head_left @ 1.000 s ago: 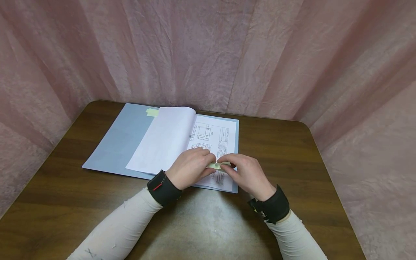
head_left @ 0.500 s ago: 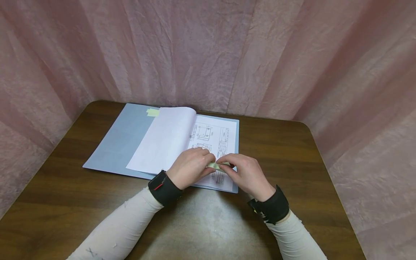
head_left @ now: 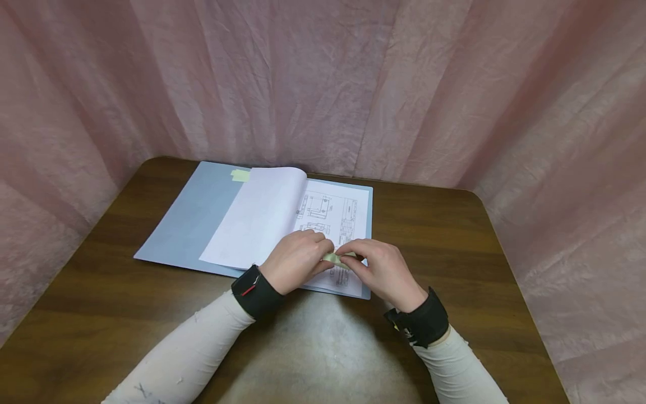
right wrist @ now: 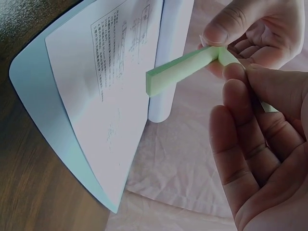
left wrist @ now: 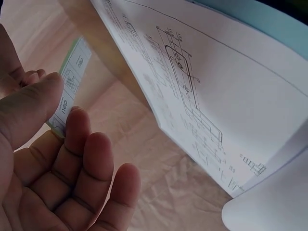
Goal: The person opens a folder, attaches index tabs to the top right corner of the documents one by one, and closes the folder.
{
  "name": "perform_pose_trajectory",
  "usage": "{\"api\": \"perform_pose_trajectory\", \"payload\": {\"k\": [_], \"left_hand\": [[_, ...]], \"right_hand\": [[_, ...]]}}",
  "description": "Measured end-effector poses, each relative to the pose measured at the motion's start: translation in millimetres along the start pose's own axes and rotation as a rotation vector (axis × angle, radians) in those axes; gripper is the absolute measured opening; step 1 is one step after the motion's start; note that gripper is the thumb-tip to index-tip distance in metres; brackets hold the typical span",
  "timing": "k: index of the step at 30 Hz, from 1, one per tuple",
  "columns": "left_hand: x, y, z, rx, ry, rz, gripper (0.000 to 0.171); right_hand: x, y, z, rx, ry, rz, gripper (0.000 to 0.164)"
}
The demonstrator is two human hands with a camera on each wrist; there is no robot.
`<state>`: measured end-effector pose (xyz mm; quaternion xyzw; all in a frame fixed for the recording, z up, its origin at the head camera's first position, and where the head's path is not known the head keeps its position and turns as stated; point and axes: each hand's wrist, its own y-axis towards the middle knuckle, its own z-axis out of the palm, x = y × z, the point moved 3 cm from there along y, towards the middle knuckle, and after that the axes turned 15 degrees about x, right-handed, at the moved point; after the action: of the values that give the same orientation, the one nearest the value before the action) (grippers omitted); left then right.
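Note:
My left hand pinches a narrow pale-green sticky note pad between thumb and fingers. Printed lettering shows on the pad's underside in the left wrist view. With thumb and forefinger, my right hand pinches a green sticky note that bends away from the pad's end. Whether the note is fully separate from the pad cannot be told. Both hands are close together above a page with technical drawings, part of a stack in an opened light-blue folder.
Turned-over white pages lie curved across the folder's left side. Pale-green sticky tabs stick out from their upper left edge. The folder lies on a brown wooden table, with a pink curtain behind it.
Both hands keep nearly the same position and grip. The folder appears shifted slightly to the right in the head view.

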<state>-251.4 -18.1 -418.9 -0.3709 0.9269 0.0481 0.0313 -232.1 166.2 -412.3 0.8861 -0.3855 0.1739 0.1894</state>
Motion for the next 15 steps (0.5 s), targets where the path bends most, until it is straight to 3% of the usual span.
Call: {"api": "perform_pose_trajectory", "payload": {"k": [15], "left_hand": [[-6.4, -4.7, -4.0, 0.031, 0.031, -0.033, 0.018]], "right_hand": [[6.2, -0.3, -2.1, 0.011, -0.007, -0.031, 0.015]]}}
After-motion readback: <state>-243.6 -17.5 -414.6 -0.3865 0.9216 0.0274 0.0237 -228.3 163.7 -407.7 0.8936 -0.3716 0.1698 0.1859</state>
